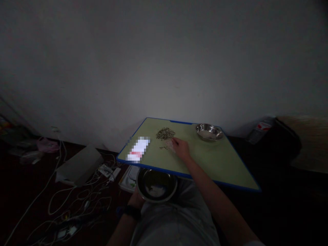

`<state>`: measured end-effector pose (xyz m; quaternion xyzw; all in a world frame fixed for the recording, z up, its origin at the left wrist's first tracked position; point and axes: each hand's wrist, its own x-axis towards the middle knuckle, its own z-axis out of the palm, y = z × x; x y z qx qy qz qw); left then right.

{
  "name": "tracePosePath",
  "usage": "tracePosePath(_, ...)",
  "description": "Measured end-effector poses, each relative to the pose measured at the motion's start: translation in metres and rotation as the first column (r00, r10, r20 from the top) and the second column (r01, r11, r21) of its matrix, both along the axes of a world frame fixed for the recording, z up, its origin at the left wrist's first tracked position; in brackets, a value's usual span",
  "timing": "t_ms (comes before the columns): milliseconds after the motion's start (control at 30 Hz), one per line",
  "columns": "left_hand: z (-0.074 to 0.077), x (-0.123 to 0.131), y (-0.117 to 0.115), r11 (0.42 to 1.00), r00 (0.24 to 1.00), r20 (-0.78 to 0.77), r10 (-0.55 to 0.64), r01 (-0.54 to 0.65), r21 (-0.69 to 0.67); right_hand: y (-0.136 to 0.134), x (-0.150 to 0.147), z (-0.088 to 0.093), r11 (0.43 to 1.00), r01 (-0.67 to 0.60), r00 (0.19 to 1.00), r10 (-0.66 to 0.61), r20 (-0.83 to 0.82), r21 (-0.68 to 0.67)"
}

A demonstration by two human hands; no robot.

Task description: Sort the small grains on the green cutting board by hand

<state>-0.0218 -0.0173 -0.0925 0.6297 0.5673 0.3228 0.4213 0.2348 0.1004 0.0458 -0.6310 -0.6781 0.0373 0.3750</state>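
Observation:
A green board with a blue rim [220, 164] lies in front of me. A pile of small dark grains [165, 133] sits near its far edge, with a few loose grains [162, 148] closer in. My right hand [180, 147] rests on the board just right of the grains, fingers pressed together over them. My left hand [135, 200], wearing a dark wristband, holds a steel bowl [156, 186] under the board's near edge; its fingers are mostly hidden behind the bowl. A second steel bowl [209, 132] stands at the far right of the board.
A blurred white and red packet [138, 149] lies on the board's left side. To the left on the dark floor are a white box [79, 165], tangled white cables [77, 201] and a pink bag [47, 145]. A bottle [258, 131] stands at right by the wall.

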Motion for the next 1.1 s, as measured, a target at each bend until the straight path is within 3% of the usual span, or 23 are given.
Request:
tracePosePath(333, 0.014, 0.006, -0.003, 0.996, 0.999, -0.025, -0.047, 0.049, 0.076, -0.013, -0.007, -0.002, 0.997, -0.059, 0.994, 0.054, 0.097, 0.054)
tracePosePath(767, 0.028, 0.010, -0.008, 0.995, 0.998, -0.032, -0.047, 0.050, 0.087, -0.021, -0.006, 0.002, 0.990, 0.020, 0.990, -0.039, 0.135, 0.141)
tracePosePath(1100, 0.012, 0.007, -0.003, 0.995, 1.000, 0.019, -0.008, 0.006, 0.096, -0.021, -0.006, 0.002, 0.993, 0.060, 0.975, -0.080, 0.207, 0.103)
